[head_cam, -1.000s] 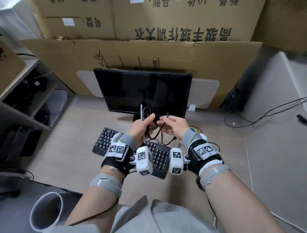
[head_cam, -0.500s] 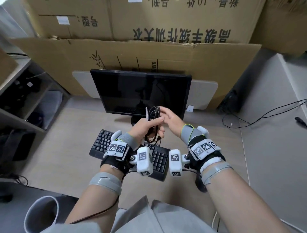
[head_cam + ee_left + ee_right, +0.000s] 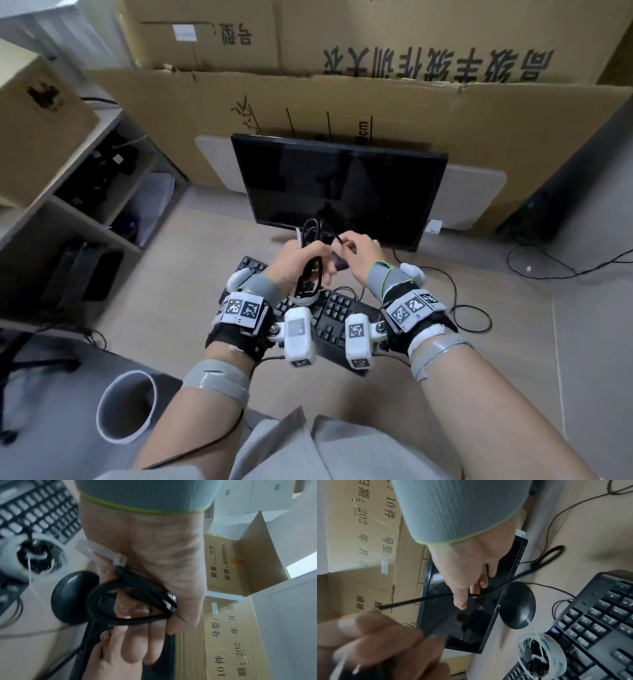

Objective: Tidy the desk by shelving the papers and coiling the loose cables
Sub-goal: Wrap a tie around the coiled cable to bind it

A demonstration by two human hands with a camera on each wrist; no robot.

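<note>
Here the left hand (image 3: 297,260) grips the coiled black cable (image 3: 310,233) while the right hand (image 3: 356,251) pinches its loose end.

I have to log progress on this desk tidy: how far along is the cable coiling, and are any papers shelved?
Done: several black loops are gathered in the left hand, a white cable tie held with them. In hand: the right hand pinches the black cable, feeding its tail towards the coil. Left: loose cables lie on the desk. No papers are visible anywhere.
</note>
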